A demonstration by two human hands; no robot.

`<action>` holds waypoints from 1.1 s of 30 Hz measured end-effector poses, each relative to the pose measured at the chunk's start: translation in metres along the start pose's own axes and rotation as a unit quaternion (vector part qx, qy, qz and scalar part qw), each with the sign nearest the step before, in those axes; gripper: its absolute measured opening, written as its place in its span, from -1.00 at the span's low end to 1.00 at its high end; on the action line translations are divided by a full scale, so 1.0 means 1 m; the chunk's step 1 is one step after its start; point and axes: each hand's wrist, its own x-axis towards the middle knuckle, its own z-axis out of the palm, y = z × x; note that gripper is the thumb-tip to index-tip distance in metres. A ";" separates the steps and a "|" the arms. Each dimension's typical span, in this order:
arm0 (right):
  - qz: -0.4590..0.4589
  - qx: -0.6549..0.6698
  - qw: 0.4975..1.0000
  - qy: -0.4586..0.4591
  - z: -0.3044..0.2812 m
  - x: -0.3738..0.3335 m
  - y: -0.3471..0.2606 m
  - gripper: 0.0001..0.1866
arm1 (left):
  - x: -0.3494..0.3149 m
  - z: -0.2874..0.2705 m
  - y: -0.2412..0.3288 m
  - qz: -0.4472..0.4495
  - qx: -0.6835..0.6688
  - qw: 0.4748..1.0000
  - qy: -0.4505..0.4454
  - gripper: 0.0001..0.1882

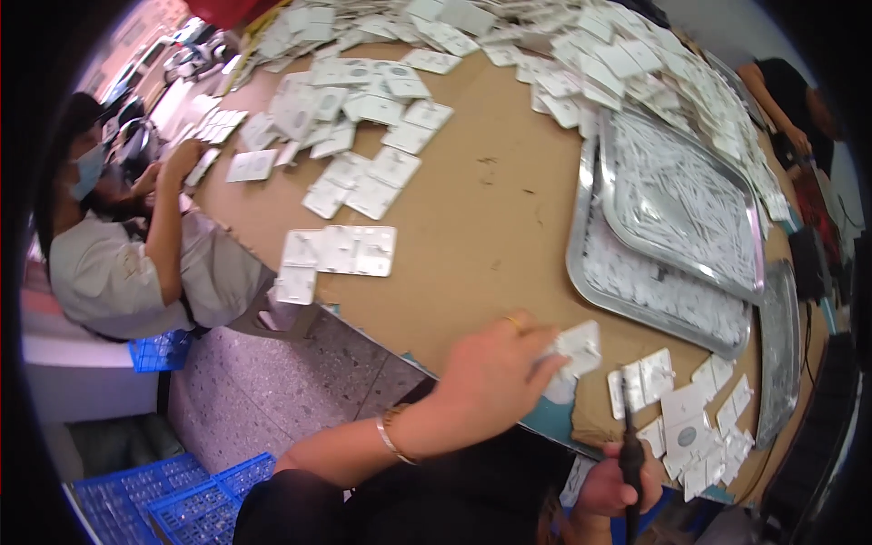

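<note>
Flat white plate (581,345) pinched by left hand (490,381), lower centre, slim dark rod-shaped tool (630,459) clasped by right hand (598,486), lower right.

Left hand (495,372): fingers cover part of the white plate (584,345) it holds. Right hand (605,488): wrapped around a dark pen-shaped tool (630,459), partly hiding its grip; the tool's rear leaves view below. From where I stand, the upper tray (681,262) conceals much of the lower tray (636,315).

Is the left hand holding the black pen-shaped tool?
No, the right hand grips the black pen-shaped tool, while the left hand pinches a small white plate.
</note>
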 end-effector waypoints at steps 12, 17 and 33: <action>0.219 0.036 0.888 0.402 0.029 0.045 -0.014 -0.53 | 0.012 0.088 0.055 0.139 -0.107 0.980 -0.092 -0.55; 0.079 -0.016 0.965 0.249 0.009 0.008 0.010 -0.50 | 0.015 -0.042 -0.024 0.216 0.067 0.954 0.198 -0.76; 0.056 0.000 0.986 0.160 0.012 0.008 0.003 -0.48 | -0.012 -0.066 -0.065 0.143 0.169 0.974 -0.048 -0.48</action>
